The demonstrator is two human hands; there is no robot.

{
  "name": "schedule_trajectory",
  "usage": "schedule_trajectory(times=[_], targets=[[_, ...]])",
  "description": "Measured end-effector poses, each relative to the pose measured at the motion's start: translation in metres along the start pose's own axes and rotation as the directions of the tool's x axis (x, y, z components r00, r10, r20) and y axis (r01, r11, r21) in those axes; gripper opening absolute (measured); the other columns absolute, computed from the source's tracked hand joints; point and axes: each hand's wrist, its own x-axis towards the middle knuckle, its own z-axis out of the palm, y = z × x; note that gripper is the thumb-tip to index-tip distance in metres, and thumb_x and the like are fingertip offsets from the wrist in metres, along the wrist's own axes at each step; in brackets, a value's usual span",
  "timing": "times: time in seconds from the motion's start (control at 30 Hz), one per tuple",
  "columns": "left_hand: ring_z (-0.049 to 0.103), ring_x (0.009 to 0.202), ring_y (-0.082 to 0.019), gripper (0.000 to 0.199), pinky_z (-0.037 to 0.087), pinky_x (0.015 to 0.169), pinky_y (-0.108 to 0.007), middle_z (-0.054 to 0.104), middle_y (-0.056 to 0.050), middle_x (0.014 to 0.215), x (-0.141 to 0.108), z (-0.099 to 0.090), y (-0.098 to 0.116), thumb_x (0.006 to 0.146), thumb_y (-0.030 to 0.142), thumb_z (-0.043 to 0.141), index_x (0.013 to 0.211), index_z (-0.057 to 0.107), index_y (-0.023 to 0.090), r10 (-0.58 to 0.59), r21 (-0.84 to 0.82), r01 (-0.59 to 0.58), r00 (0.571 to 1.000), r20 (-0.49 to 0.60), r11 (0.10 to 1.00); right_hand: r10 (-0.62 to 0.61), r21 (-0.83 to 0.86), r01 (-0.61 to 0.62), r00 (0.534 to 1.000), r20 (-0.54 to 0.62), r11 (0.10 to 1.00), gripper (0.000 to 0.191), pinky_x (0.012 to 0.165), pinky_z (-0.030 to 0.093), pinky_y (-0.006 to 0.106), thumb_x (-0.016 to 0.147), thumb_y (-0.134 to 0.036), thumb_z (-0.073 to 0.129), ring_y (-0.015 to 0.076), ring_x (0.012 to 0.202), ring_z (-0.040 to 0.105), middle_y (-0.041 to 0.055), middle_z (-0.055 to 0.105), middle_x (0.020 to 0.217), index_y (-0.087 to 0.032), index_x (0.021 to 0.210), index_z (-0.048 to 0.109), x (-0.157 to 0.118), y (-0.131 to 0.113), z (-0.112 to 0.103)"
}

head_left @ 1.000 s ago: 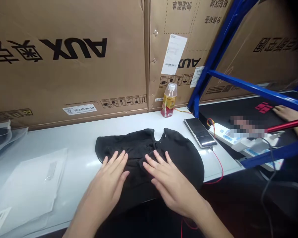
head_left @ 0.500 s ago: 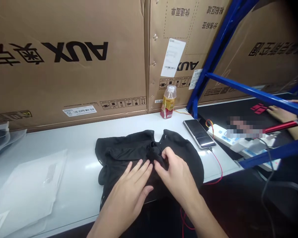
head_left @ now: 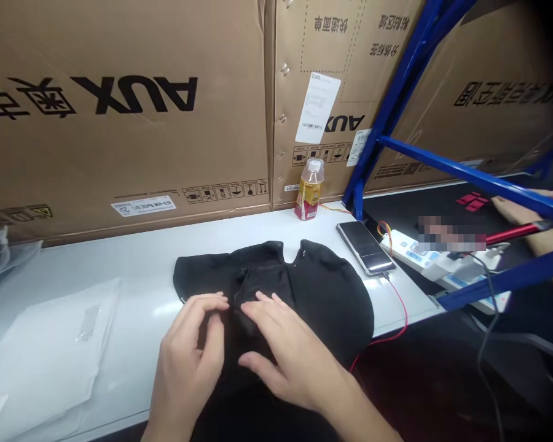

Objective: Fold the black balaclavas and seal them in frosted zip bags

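Several cartons (head_left: pixel 133 147): standing in a row along the far side, their printing upside down.
White table (head_left: pixel 138 255): runs left to right in front of the cartons and carries the cloth near its right end.
Blue frame (head_left: pixel 470 174): rises at the far right, beyond the table's corner.
Black cloth (head_left: pixel 332 294): on the table, straight ahead of the person. Its visible spread is longer left to right than near to far, with a notch in the far edge, right of the middle. The near edge is lost among hands and shadow.
Clear packets (head_left: pixel 50 344): on the left of the table, well apart from the cloth.
Right hand (head_left: pixel 286 344): fairly flat over the cloth's middle, fingers stretched out, thumb spread away from them.
Left hand (head_left: pixel 188 344): at the cloth's left part, fingers and thumb curled towards each other; whether fabric is pinched between them cannot be told.
Folded layer (head_left: pixel 267 282): lies on the far side of the fingertips, between them and the notch. The right hand seems the nearer, its fingers overlapping it; the left fingertips are just beside its left edge.
Gap between hands: narrow; the two are apart, fingertips close.
Phone (head_left: pixel 366 248): right of the cloth, apart from it.
Bottle (head_left: pixel 309 193): beyond the notch, close to the cartons.
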Motion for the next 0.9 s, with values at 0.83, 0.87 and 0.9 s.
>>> schedule_trajectory(times=[0.83,0.87,0.9], targets=[[0.044,0.154,-0.028,0.059,0.042,0.124,-0.056,0.044,-0.005,0.167,-0.005,0.02,-0.026,0.111,0.033,0.039,0.168,0.026,0.029,0.27,0.279,-0.441,0.83,0.488,0.853,0.235,-0.035,-0.233,0.969,0.077,0.972,0.055,0.132,0.025,0.054,0.112,-0.033,0.033,0.0259,0.161,0.027,0.0062,0.035,0.17,-0.015,0.164,0.038,0.019,0.028,0.005],[0.046,0.152,-0.027,0.055,0.042,0.124,-0.055,0.048,-0.002,0.165,-0.001,0.005,-0.039,0.111,0.034,0.039,0.166,0.032,0.034,0.245,0.275,-0.404,0.848,0.47,0.873,0.237,-0.019,-0.236,0.968,0.086,0.972,0.056,0.133,0.024,0.053,0.112,-0.034,0.035,0.0255,0.161,0.026,0.0058,0.034,0.171,-0.015,0.164,0.037,0.019,0.029,0.003],[0.048,0.151,-0.028,0.052,0.04,0.125,-0.056,0.051,0.001,0.163,0.003,-0.013,-0.055,0.11,0.036,0.039,0.162,0.039,0.038,0.214,0.282,-0.349,0.883,0.417,0.894,0.239,-0.006,-0.239,0.966,0.095,0.971,0.056,0.133,0.023,0.052,0.112,-0.035,0.036,0.0252,0.162,0.025,0.0053,0.034,0.171,-0.015,0.164,0.037,0.019,0.029,0.002]])
